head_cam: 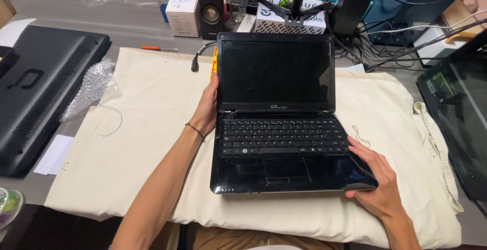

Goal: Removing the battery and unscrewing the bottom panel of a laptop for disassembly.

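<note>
On cream cloth [137, 158]: black laptop [276, 128] lies lid-open, screen dark | left hand [207, 109] clasps lid's left edge | right hand [376, 176] grips base's front-right corner (casing unopened, no disassembly visible)

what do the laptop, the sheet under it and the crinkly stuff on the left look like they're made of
Laptop: glossy black plastic, probably; the palm rest mirrors light, while the keys look matte.
Sheet: cream woven cloth, likely cotton canvas; it creases softly and has stitched hems.
Crinkly stuff: clear plastic bubble wrap, judging by its bumpy, see-through sheen.
</note>
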